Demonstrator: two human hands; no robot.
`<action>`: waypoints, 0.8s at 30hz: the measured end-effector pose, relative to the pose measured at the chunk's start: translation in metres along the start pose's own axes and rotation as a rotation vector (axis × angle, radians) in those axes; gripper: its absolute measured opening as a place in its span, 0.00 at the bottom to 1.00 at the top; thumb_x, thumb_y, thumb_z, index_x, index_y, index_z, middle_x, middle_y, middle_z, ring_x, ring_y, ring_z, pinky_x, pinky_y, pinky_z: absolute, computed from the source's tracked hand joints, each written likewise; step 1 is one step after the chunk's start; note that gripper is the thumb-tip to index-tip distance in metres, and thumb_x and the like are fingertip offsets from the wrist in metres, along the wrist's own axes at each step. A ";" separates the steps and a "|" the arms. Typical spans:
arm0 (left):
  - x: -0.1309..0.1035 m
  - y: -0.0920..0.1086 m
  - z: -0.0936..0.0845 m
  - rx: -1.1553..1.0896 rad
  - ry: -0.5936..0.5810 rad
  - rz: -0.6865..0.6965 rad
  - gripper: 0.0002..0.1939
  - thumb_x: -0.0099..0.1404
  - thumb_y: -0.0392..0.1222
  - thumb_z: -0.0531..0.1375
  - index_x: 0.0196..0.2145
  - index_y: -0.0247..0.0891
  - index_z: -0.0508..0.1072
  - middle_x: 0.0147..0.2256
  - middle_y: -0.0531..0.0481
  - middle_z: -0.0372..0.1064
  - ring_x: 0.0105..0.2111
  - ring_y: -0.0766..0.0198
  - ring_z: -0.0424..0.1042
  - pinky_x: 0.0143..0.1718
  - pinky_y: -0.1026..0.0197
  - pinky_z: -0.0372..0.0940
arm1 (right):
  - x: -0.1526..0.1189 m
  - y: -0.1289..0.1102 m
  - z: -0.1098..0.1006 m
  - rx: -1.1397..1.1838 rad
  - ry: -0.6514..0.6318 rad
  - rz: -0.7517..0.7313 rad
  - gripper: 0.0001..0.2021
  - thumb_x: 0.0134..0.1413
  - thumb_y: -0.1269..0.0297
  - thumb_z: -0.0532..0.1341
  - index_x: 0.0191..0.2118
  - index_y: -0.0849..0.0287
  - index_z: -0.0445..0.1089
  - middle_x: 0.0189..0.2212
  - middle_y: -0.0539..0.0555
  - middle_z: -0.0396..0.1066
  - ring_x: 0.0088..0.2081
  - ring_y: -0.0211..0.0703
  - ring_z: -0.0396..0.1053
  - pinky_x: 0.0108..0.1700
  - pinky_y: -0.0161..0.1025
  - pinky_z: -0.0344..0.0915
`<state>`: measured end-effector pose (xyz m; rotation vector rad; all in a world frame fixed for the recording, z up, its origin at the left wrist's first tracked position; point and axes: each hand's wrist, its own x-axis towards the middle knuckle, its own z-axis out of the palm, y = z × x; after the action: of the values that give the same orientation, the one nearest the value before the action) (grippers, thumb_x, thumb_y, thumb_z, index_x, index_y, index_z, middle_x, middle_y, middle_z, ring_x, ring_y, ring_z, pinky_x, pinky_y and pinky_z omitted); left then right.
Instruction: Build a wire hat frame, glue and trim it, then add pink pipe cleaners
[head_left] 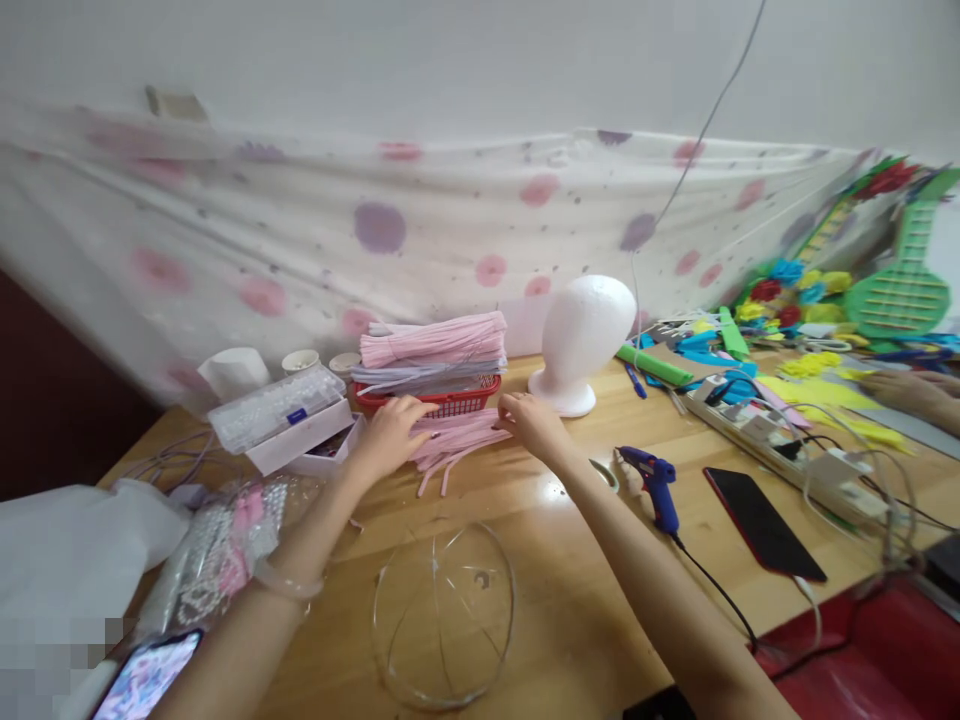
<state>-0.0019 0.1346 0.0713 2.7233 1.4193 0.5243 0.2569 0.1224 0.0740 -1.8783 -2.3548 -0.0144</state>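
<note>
A loose bunch of pink pipe cleaners (459, 440) lies on the wooden table in front of a red basket (457, 402). Over its left end is my left hand (391, 432), with thumb and fingers apart. My right hand (531, 420) has its fingers curled down on the bunch's right end. Bundled pink pipe cleaners (431, 340) are stacked on the basket, with greyish ones beneath. Nearer to me sits a round wire frame (513, 590) with thin crossing wires. Right of my right forearm lies a blue glue gun (656, 485).
A white foam head (585, 335) stands behind my right hand. At left are a clear bead box (277, 405), bagged pearls (225, 550) and a lit phone (150, 675). On the right are a dark phone (765, 520), a power strip (780, 455) and another person's hand (904, 388).
</note>
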 end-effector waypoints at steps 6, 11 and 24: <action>0.014 0.018 0.018 0.151 -0.137 -0.074 0.12 0.69 0.45 0.61 0.46 0.35 0.74 0.46 0.45 0.73 0.47 0.55 0.73 0.51 0.45 0.68 | 0.013 -0.010 0.000 0.029 0.021 0.063 0.14 0.65 0.58 0.61 0.50 0.61 0.70 0.45 0.55 0.73 0.43 0.44 0.73 0.46 0.47 0.72; 0.015 0.022 0.012 0.193 -0.128 -0.144 0.12 0.71 0.47 0.59 0.44 0.35 0.74 0.45 0.45 0.74 0.47 0.56 0.73 0.52 0.45 0.68 | 0.017 -0.011 0.000 0.116 0.058 0.028 0.14 0.65 0.56 0.60 0.47 0.60 0.71 0.41 0.53 0.74 0.41 0.43 0.73 0.46 0.46 0.71; 0.008 0.015 0.011 0.000 0.035 -0.260 0.11 0.71 0.35 0.54 0.43 0.35 0.77 0.40 0.43 0.76 0.43 0.53 0.76 0.46 0.49 0.69 | 0.022 0.022 0.010 0.315 0.215 -0.108 0.05 0.63 0.68 0.58 0.42 0.59 0.71 0.35 0.55 0.76 0.37 0.45 0.71 0.40 0.40 0.63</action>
<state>0.0171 0.1338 0.0657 2.4852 1.7458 0.5570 0.2720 0.1498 0.0646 -1.5234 -2.1633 0.1295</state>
